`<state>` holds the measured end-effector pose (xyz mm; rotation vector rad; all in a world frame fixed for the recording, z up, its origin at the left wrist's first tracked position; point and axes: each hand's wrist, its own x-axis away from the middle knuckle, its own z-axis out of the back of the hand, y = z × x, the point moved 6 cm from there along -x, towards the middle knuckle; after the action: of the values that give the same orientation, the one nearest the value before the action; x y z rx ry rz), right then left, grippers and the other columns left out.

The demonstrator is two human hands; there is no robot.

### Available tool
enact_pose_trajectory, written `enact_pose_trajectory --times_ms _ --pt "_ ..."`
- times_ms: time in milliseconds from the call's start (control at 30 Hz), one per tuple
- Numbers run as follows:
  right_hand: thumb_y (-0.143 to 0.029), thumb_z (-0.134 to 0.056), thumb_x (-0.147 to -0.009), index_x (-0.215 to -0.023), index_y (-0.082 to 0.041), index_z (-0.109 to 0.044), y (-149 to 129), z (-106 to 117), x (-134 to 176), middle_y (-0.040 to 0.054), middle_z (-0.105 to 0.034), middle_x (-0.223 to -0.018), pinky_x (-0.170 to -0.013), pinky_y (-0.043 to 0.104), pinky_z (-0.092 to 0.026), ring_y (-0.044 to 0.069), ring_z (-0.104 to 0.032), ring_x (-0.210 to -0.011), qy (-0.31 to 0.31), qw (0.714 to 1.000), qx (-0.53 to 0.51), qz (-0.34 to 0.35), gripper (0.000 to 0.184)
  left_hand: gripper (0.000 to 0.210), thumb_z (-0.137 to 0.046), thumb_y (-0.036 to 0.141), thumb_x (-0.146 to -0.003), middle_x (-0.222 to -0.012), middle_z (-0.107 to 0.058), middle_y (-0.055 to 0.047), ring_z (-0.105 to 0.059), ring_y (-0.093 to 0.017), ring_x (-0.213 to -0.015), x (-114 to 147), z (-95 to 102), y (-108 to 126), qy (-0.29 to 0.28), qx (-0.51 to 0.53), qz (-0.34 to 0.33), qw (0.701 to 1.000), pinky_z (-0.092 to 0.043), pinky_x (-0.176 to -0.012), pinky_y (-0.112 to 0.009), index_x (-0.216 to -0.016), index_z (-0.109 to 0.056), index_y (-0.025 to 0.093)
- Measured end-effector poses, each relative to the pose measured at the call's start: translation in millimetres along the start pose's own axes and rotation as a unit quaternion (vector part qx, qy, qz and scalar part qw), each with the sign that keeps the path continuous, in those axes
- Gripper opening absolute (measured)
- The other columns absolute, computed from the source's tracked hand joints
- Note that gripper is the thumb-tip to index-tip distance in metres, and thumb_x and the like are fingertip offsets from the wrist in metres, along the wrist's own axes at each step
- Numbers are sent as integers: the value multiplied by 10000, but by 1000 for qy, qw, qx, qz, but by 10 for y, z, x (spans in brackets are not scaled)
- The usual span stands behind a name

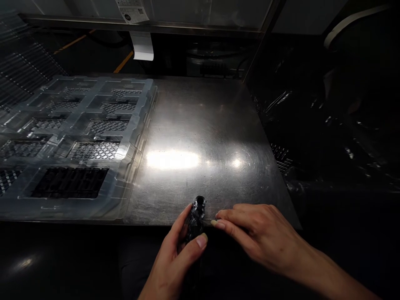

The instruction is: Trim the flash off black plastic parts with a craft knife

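My left hand point(175, 258) grips a small black glossy part point(196, 218) at the near edge of the steel table point(200, 137), thumb along its right side. My right hand point(256, 233) lies just to the right of the part, its fingertips touching the part's side. Whether the right hand actually holds the part cannot be told. The part's lower end is hidden in my left palm.
A clear plastic tray point(131, 137) with several compartments covers the left side of the table; one near compartment holds a black grid-like piece point(70, 182). Dark plastic sheeting point(328, 133) fills the right. A white label point(142, 46) hangs at the back.
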<state>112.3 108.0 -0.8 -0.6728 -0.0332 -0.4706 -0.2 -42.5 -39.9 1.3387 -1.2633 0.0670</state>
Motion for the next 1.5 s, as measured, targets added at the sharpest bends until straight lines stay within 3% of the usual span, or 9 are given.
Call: enact_pose_trajectory --times_ms 400,667,767,833,967,1100,1233,1333,1500 --pt "-501 -434 -1117 -1048 -299 -763 -89 -14 138 -11 -657 -723 -553 321 -340 146 -613 -587 55 994 87 -26 392 680 -857 503 -795 -1476 -662 26 -484 -271 -1485 -2 -27 -46 0 -31 -17 999 -439 -1173 -341 -1428 -644 376" --pt "-389 -498 -1110 -1156 -251 -768 -148 -22 195 -3 -653 -751 -603 333 -363 154 -602 -617 120 985 122 15 306 707 -898 420 -753 -1306 -748 -95 -613 -377 -1338 13 -71 14 16 16 -38 999 -477 -1127 -457 -1403 -677 250" --pt "-360 -553 -1087 -1195 -214 -760 -124 4 223 22 -673 -803 -678 341 -402 174 -613 -694 171 984 45 25 275 667 -898 410 -749 -1218 -776 -105 -626 -393 -1317 -6 -57 37 10 23 -48 999 -474 -1121 -483 -1366 -705 242" --pt "-423 -558 -1082 -1135 -217 -760 -37 -31 204 27 -684 -857 -712 318 -434 175 -626 -763 157 979 -121 -40 293 672 -906 401 -741 -1186 -784 -108 -637 -395 -1298 -19 -47 33 9 25 -48 999 -480 -1113 -487 -1363 -709 241" --pt "-614 -611 -1004 -886 -188 -682 3 -272 88 4 -622 -805 -664 266 -427 150 -554 -744 60 889 -416 -182 448 666 -890 401 -769 -1245 -770 -102 -658 -366 -1271 -33 -70 2 -15 31 -44 998 -495 -1097 -456 -1388 -687 262" --pt "-616 -748 -905 -841 -149 -638 -76 -445 -130 -8 -572 -748 -624 244 -392 117 -490 -679 23 830 -531 -169 484 662 -869 411 -808 -1412 -694 -53 -605 -293 -1337 -9 -98 -28 -55 9 -28 998 -464 -1113 -353 -1424 -650 307" --pt "-649 -697 -931 -814 -153 -596 97 -467 -139 -42 -467 -638 -534 235 -295 86 -369 -566 112 788 -568 -211 520 709 -811 468 -859 -1169 -732 -64 -693 -199 -840 38 -61 -7 -53 6 8 999 -533 -712 -294 -1505 -549 339" --pt "-675 -549 -1012 -948 -172 -641 79 -389 -5 -31 -490 -666 -538 244 -290 101 -379 -580 111 817 -532 -193 515 609 -614 545 -983 -997 -671 -35 -559 -128 -640 41 -63 57 -60 53 22 997 -419 -546 -249 -1539 -459 350" --pt "-545 -438 -1100 -951 -222 -694 -267 -231 227 14 -626 -825 -747 275 -444 163 -606 -804 28 929 -363 -62 438 455 -637 572 -966 -984 -653 -35 -551 -151 -773 -41 -65 136 -65 50 -7 997 -471 -673 -278 -1264 -645 228"
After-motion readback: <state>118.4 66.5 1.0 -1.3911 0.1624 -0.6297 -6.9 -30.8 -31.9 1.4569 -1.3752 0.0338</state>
